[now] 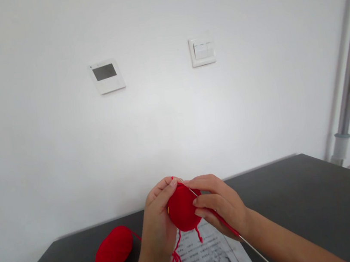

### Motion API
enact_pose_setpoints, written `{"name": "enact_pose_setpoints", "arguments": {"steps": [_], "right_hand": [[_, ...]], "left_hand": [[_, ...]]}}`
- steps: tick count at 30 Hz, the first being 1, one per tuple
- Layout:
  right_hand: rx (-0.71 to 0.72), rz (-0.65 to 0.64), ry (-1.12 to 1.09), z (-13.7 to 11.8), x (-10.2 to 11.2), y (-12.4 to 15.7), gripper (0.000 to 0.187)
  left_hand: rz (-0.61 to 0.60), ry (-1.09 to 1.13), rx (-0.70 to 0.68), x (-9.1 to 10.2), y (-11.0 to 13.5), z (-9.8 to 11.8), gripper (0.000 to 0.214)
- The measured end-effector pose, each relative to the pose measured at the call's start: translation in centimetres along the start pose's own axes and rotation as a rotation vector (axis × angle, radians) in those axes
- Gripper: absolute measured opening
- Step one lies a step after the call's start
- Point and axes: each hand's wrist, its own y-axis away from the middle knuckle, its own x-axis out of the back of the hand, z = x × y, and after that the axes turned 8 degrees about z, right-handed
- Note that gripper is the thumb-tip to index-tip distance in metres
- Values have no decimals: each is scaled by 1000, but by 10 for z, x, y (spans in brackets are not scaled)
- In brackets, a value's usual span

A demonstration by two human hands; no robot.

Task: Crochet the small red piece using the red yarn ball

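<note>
My left hand (159, 220) is closed on a round red crocheted piece (182, 208), held up above the table. My right hand (220, 205) pinches a thin metal crochet hook (238, 235) whose tip meets the top edge of the red piece; red yarn runs along the hook's shaft. A strand of red yarn hangs down from the piece and trails left to a red yarn ball (113, 250) lying on the dark table (318, 202).
A printed paper sheet (209, 258) lies on the table under my hands. The white wall behind carries a small panel with a grey screen (107, 75) and a light switch (202, 51). A metal pole (348, 63) stands at the right.
</note>
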Motion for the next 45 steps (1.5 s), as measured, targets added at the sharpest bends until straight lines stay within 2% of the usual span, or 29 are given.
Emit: {"name": "enact_pose_setpoints", "arguments": {"steps": [3,5,9,16,22,30,34,45], "right_hand": [[18,-28,-61,1,3,-3,9],[-19,-56,-115,0,6,-5,10],[-149,-93,-222,-2,12,-10,13],[-221,-102,-288,-3,16,-15,7],[-205,-118,-327,-3,14,-21,7],[-133,-145,-241,-2,13,-19,6],[-105,-163,-231,-1,15,-20,8],[-177,-92,-310,-2,17,-19,13]], "left_hand": [[-93,-51,118,6,-3,5,15],[-106,-92,154,9,-4,8,16],[-23,-191,89,15,-4,13,17],[-193,-384,2,25,-3,20,24],[-244,-454,-22,27,-4,16,29],[-200,-481,-65,17,1,16,28],[-190,-465,-30,18,2,17,28],[-99,-485,-13,19,6,21,33]]}}
